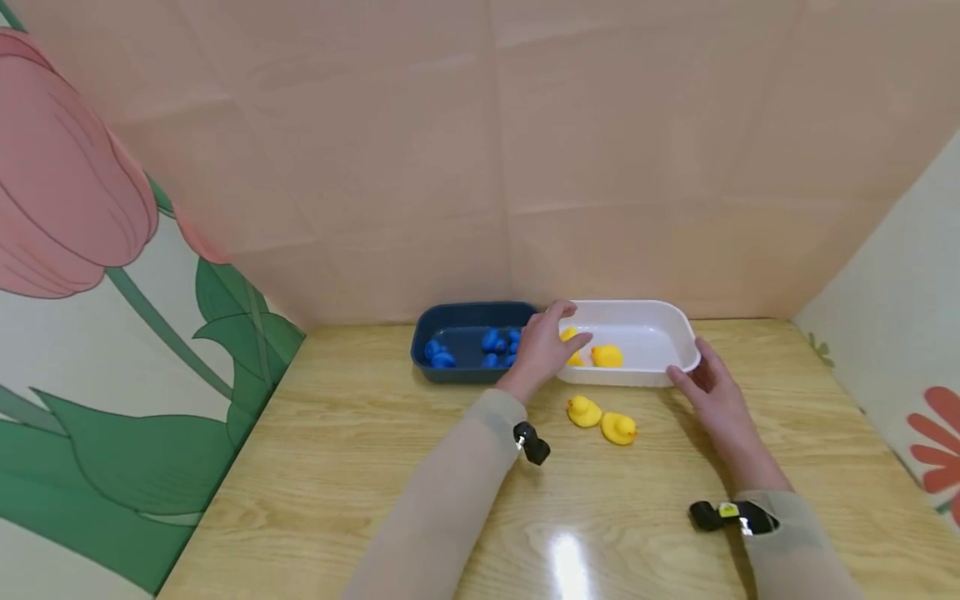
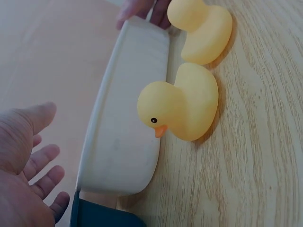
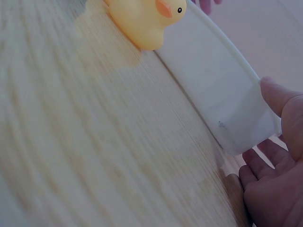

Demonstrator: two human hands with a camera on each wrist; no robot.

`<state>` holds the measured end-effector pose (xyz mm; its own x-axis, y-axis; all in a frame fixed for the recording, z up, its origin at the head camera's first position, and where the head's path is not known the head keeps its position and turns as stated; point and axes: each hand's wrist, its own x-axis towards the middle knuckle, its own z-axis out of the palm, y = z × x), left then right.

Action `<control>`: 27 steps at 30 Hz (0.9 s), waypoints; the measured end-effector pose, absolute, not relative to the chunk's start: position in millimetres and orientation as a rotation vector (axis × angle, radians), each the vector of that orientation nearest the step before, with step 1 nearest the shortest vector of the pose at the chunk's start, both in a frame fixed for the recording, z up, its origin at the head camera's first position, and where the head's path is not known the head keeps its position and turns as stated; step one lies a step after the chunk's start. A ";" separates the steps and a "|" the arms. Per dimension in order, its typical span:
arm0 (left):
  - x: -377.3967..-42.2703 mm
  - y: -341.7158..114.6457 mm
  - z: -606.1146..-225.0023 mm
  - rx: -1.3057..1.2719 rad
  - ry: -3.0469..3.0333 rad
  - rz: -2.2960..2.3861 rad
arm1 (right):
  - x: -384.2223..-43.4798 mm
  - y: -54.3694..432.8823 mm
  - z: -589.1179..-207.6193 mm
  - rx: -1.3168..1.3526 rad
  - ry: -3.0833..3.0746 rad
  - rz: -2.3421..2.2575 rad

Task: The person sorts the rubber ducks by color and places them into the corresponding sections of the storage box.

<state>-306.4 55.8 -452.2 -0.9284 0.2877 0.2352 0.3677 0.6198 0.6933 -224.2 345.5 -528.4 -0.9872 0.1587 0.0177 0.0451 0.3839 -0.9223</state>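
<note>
My left hand (image 1: 542, 343) hovers over the left end of the white tray (image 1: 645, 377), fingers spread and holding nothing in the left wrist view. Its wrist side overlaps the dark blue tray (image 1: 472, 375). At the other end, my right hand (image 1: 716, 396) grips the white tray's right corner, thumb at the front rim and fingers round the end. Inside the white tray sits a yellow rubber duck (image 1: 607, 357), with more yellow partly hidden behind my left hand. Two more rubber ducks, one facing left (image 1: 583, 412) and one facing right (image 1: 619, 428), sit in front of it.
Several small blue figures (image 1: 440, 355) lie in the dark blue tray, which stands against the white one. Both trays are near the back of the wooden table (image 1: 315, 467), before a beige cloth (image 1: 375, 167). Printed panels rise on either side.
</note>
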 end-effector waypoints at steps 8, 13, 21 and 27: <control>-303.3 48.8 -449.6 -0.549 -2.730 -1.223 | -223.6 347.8 -527.1 -0.184 -2.543 1.651; -298.0 44.0 -448.4 -0.566 -2.723 -1.174 | -222.9 347.8 -525.4 -0.188 -2.549 1.640; -283.5 34.4 -447.9 -0.617 -2.677 -1.141 | -220.4 348.0 -523.3 -0.183 -2.547 1.645; -267.7 27.1 -448.4 -0.626 -2.669 -1.165 | -221.2 349.2 -523.5 -0.191 -2.533 1.671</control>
